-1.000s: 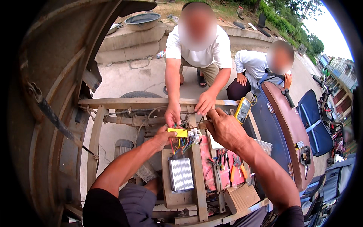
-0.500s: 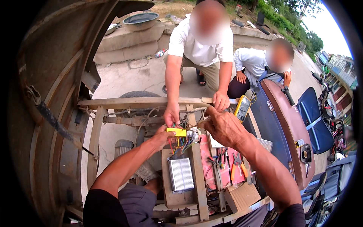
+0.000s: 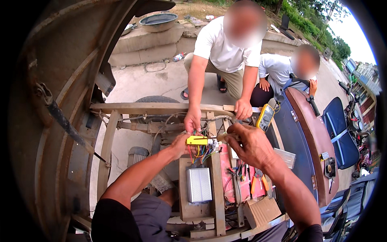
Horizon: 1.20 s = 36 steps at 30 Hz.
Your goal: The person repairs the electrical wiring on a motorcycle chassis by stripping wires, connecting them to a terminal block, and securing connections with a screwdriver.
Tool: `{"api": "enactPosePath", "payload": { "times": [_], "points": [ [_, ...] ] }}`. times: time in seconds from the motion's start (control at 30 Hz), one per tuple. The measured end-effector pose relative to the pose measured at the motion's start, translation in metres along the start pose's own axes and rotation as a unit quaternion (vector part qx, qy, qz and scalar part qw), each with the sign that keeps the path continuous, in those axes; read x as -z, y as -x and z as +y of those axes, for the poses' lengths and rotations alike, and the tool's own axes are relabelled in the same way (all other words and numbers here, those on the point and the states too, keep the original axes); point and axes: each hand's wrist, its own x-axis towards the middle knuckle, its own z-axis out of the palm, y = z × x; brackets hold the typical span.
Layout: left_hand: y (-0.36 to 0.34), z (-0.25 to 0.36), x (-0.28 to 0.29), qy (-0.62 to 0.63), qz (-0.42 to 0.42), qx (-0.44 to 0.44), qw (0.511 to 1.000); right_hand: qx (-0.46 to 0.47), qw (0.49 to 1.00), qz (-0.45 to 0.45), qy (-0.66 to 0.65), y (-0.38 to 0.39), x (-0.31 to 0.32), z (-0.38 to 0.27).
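A yellow rectangular block (image 3: 193,140) sits in my left hand (image 3: 179,146), whose fingers grip it over a bundle of coloured wires (image 3: 200,152). My right hand (image 3: 252,145) is closed on a screwdriver (image 3: 221,137), its thin shaft reaching across the block. A co-worker's hand (image 3: 192,120) touches wires just above the block; that worker's other hand (image 3: 243,108) rests by the upper frame rail. Below the wires, a silver finned controller box (image 3: 199,183) lies in a metal tray. White connectors cluster right of the block.
Metal frame rails (image 3: 161,107) surround the work. To the right are a yellow multimeter (image 3: 265,117), orange-handled pliers (image 3: 258,181), cardboard (image 3: 262,211) and a brown seat (image 3: 306,137). A rusty raised panel (image 3: 64,101) fills the left. A second person (image 3: 274,74) crouches at the back right.
The scene has shifted slightly rightward in view. The co-worker's hand on the right has moved rightward along the rail. The screwdriver shaft now shows more clearly across the yellow block.
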Motion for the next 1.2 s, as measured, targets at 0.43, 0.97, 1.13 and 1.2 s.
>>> {"api": "enactPosePath", "payload": {
  "times": [0.43, 0.97, 1.13, 1.2],
  "points": [
    [-0.001, -0.002, -0.005, -0.021, 0.049, -0.019, 0.998, -0.032, 0.999, -0.043, -0.001, 0.000, -0.010, -0.002],
    [-0.010, -0.008, 0.005, -0.013, 0.062, -0.006, 0.998, 0.150, 0.983, -0.026, 0.105, 0.015, -0.021, -0.008],
    [-0.006, -0.005, -0.002, -0.011, 0.094, 0.002, 0.995, -0.047, 0.999, -0.005, 0.015, 0.021, -0.019, -0.002],
    [-0.005, -0.003, -0.004, -0.016, 0.100, 0.005, 0.995, -0.088, 0.996, -0.004, -0.012, 0.024, -0.022, 0.002]
  ]
}}
